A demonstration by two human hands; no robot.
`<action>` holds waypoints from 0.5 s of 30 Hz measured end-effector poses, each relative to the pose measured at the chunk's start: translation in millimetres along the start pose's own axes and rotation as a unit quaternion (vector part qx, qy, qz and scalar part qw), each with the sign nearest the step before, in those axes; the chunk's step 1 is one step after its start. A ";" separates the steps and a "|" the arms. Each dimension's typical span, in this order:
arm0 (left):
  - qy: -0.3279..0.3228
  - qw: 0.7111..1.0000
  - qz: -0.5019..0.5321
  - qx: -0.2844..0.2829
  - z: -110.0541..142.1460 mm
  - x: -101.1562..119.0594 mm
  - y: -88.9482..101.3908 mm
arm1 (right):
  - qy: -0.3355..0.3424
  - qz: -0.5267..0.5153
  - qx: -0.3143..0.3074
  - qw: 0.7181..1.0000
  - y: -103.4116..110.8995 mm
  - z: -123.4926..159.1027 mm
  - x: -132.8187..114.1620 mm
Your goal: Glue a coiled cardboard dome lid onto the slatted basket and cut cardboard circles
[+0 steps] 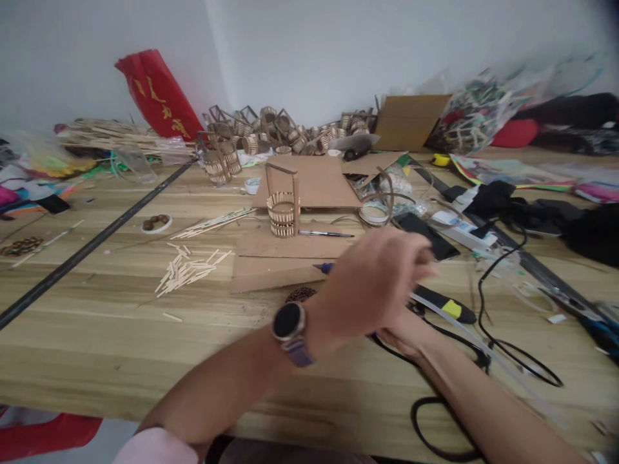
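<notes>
My left hand (377, 277), with a dark round watch (289, 320) on its wrist, crosses over my right one in front of me. Its fingers are curled and blurred; what they hold, if anything, is hidden. My right hand (403, 332) lies lower, largely covered by the left, so its fingers do not show. A dark pointed tip with a blue collar (327, 267) sticks out left of the hands. To their right lie a black tool handle with a yellow patch (452, 308) and a translucent stick (476, 341). A small stick basket (282, 216) with a tall handle stands beyond, on cardboard.
Short pale sticks (186, 274) lie at left near a small white dish of brown pieces (156, 223). A pen (326, 233) lies on the cardboard (271, 264). Black cable (522, 364) loops at right beside a power strip (461, 231). Several baskets (275, 129) pile against the wall.
</notes>
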State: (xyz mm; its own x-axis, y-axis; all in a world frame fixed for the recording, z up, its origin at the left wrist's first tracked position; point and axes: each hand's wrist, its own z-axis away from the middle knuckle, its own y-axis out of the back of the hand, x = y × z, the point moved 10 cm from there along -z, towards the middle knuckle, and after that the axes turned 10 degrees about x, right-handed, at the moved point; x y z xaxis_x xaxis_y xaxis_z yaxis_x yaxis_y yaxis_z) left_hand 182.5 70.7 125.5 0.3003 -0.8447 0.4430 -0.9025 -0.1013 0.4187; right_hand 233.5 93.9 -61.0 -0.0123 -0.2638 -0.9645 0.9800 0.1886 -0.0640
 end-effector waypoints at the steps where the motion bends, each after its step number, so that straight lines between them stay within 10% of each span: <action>1: 0.054 0.997 0.011 0.045 3.2 -17.4 23.8 | -0.016 -0.021 -0.009 1.000 -1.1 2.8 -0.1; 4: 0.280 0.945 0.088 0.142 39.8 -85.8 72.1 | -0.054 -0.104 -0.033 0.993 -7.2 8.6 -1.8; 8: 0.483 0.804 0.292 0.186 108.7 -144.4 68.4 | -0.035 -0.150 -0.010 0.988 -9.8 6.3 -5.5; 15: 0.548 0.705 0.422 0.158 148.3 -152.7 41.8 | 0.103 0.120 0.123 0.980 23.7 4.6 -7.2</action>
State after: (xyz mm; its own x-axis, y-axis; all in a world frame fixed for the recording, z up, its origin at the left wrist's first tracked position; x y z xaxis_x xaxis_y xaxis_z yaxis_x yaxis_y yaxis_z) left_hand 53.1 117.5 -42.2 -0.4826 0.2208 0.8476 -0.8743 -0.0643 -0.4811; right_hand 257.7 96.0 -54.4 0.2087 -0.0384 -0.9772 0.9776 -0.0186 0.2095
